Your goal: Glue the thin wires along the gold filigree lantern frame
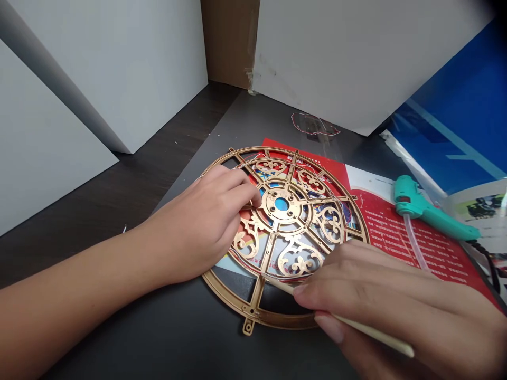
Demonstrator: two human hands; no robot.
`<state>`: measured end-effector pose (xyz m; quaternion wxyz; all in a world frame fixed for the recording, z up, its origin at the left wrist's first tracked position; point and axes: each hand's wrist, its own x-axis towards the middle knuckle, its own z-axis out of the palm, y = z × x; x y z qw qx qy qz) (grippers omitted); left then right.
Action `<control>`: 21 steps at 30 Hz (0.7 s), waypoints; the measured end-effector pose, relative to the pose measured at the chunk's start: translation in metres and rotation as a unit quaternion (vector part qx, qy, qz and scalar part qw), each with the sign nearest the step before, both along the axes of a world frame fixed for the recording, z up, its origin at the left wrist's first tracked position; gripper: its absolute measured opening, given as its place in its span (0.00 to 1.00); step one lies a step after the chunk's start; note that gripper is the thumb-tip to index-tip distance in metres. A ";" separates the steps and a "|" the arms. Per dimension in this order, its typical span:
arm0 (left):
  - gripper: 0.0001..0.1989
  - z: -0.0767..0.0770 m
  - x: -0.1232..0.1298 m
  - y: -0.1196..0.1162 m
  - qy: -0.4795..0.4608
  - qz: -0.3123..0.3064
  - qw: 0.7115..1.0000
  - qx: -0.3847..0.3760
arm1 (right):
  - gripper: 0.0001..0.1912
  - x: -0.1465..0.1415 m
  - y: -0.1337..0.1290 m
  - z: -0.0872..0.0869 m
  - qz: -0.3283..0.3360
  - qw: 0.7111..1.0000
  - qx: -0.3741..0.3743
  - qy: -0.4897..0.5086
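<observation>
A round gold openwork frame [252, 303] with spokes and scroll ornaments lies over a red and white printed sheet [396, 237]. Across its left side rests my left hand [214, 221], fingers curled down onto the frame near the hub; what the fingertips pinch is hidden. My right hand [380, 295], at the lower right, is closed on a thin pale stick [372, 335]. The stick's far tip reaches the front spoke at the inner ring. Thin wires run along the rings.
A turquoise glue gun [431, 211] with a clear glue stick lies on the right. A loop of thin wire [295, 124] is on the dark mat behind the frame. Tall white panels [158, 63] stand at the back, with a blue surface [455, 116] at the right.
</observation>
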<state>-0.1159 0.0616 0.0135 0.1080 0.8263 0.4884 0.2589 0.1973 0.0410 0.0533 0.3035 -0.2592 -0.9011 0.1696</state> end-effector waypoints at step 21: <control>0.20 0.000 0.005 -0.005 0.003 0.010 1.000 0.009 | 0.22 -0.010 -0.001 -0.002 0.025 0.999 0.020 -0.029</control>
